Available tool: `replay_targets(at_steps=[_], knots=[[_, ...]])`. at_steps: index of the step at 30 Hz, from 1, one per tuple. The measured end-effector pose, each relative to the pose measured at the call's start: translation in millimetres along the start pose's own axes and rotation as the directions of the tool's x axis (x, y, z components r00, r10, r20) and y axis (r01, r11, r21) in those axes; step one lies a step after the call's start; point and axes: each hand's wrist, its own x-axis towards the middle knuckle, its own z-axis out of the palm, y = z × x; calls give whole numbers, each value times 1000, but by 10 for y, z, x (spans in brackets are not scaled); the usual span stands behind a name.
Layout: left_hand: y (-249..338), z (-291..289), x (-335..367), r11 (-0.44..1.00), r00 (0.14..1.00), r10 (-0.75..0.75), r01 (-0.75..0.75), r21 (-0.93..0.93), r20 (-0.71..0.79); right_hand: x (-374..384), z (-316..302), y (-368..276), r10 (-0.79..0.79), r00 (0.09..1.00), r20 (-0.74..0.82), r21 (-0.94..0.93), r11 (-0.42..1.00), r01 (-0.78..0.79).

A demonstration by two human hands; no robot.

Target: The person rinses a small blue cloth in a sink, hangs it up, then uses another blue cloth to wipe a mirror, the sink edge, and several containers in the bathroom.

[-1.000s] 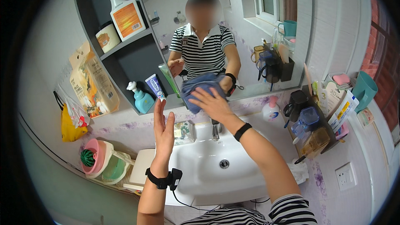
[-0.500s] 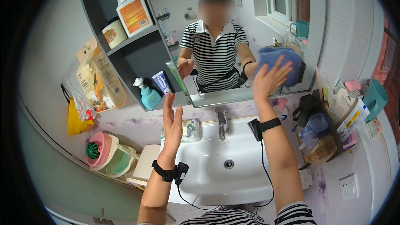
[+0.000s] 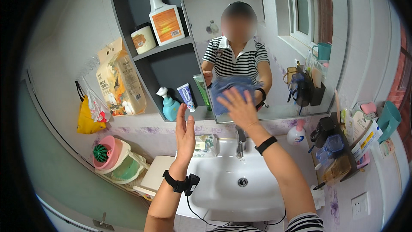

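My right hand (image 3: 240, 111) lies flat with fingers spread on a folded blue cloth (image 3: 219, 88), pressing it against the lower left part of the mirror (image 3: 281, 106). Some of the cloth is hidden behind the hand. To the left, my left hand (image 3: 186, 135) is raised, palm turned inward, its fingers stretched out and nothing in it. It stands in front of the shelf's lower edge, near a blue-and-white tube (image 3: 186, 96) and a blue pump bottle (image 3: 171, 107). Each wrist wears a black strap.
Below my arms is a white sink (image 3: 219, 184) with a chrome faucet (image 3: 240, 142). A tissue pack (image 3: 206, 146) sits on its back rim. To the right stand a pump bottle (image 3: 296, 134) and a dark caddy (image 3: 354, 163). A grey shelf (image 3: 165, 66) holds a spray bottle (image 3: 166, 21).
My right hand and the blue cloth have slid left across the mirror, from its right side to its lower left. My left hand stays raised and outstretched. The view has shifted.
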Motion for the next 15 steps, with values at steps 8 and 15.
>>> replay_targets(at_steps=[8, 15], knots=[[112, 87, 132, 992, 996, 82, -86, 90, 40, 79, -468, 1013, 703, 469, -535, 186, 640, -746], [110, -129, 148, 999, 1000, 18, -18, 51, 13, 12, -577, 1462, 876, -177, -448, 567, 125, -814]])
